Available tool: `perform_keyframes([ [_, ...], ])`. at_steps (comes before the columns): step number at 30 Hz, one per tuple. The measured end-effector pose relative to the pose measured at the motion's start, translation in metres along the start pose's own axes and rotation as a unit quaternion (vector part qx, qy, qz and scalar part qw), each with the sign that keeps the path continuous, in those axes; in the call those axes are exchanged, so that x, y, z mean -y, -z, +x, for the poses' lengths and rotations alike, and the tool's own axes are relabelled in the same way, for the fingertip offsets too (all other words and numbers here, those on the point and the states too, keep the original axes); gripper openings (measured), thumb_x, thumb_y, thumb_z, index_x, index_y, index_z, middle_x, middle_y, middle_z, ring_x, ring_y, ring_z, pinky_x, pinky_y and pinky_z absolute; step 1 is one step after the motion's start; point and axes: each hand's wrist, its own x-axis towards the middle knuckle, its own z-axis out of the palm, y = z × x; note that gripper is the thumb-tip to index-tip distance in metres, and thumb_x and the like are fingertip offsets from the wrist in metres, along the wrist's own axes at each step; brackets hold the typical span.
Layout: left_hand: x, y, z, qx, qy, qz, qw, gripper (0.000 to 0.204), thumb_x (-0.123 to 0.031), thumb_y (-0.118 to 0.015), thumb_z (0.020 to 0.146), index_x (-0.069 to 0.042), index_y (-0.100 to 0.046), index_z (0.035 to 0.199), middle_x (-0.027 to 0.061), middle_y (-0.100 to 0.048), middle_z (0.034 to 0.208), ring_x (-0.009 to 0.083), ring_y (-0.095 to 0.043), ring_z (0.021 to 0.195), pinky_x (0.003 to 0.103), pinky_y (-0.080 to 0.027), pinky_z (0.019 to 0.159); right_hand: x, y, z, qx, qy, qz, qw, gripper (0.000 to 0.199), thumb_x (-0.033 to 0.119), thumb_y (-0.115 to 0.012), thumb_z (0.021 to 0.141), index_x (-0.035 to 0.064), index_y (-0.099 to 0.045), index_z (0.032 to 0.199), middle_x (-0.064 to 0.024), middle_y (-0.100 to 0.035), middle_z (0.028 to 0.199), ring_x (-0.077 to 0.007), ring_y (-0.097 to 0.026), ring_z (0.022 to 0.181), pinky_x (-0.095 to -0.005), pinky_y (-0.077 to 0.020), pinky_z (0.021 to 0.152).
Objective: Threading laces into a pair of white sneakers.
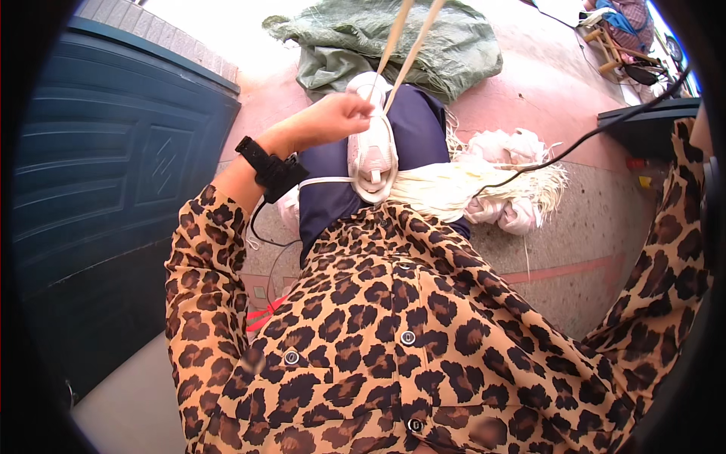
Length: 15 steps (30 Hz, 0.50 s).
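Note:
A white and pale pink sneaker [372, 155] lies on my lap between my thighs, its toe pointing away from me. Two cream laces [414, 53] rise taut from it and leave the picture at the top. My left hand [340, 119] is at the sneaker's side, fingers curled by the lower end of one lace; what they pinch is hidden. My right arm reaches out along the right edge, and its hand is out of view. Across my right thigh is a bundle of cream laces [431, 189]. A white band [325, 181] crosses my left thigh to the sneaker.
Several whitish-pink bundles [514, 147] lie on the floor at my right. Ahead is a crumpled green woven sack [408, 38]. A blue panelled door [151, 144] stands at the left. A black cable [590, 136] crosses the right side, near a dark box-like thing [639, 125].

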Motion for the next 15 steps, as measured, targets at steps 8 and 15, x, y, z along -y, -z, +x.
perform_keyframes([
  [8, -0.08, 0.062, -0.041, -0.2, -0.256, -0.009, 0.946, 0.023, -0.022, -0.044, 0.091, -0.002, -0.054, 0.084, 0.001, -0.049, 0.065, 0.0083, -0.046, 0.062, 0.021, -0.04, 0.06, -0.002, 0.038, -0.023, -0.084, -0.021, -0.01, 0.996, 0.012, 0.014, -0.057, 0.084, 0.0026, -0.057, 0.089, -0.0054, -0.057, 0.075, -0.0148, -0.056, 0.069, -0.0283, -0.0488, 0.07],
  [15, 0.133, 0.24, -0.286, -0.354, -0.18, -0.581, 0.71, 0.012, -0.012, -0.041, 0.092, -0.008, -0.045, 0.081, -0.0023, -0.026, 0.055, 0.0093, -0.027, 0.048, 0.028, -0.031, 0.06, -0.037, 0.043, -0.005, -0.118, -0.08, -0.006, 0.99, 0.013, 0.014, -0.058, 0.083, 0.0026, -0.057, 0.088, -0.0063, -0.058, 0.076, -0.0156, -0.057, 0.07, -0.028, -0.0497, 0.069],
])
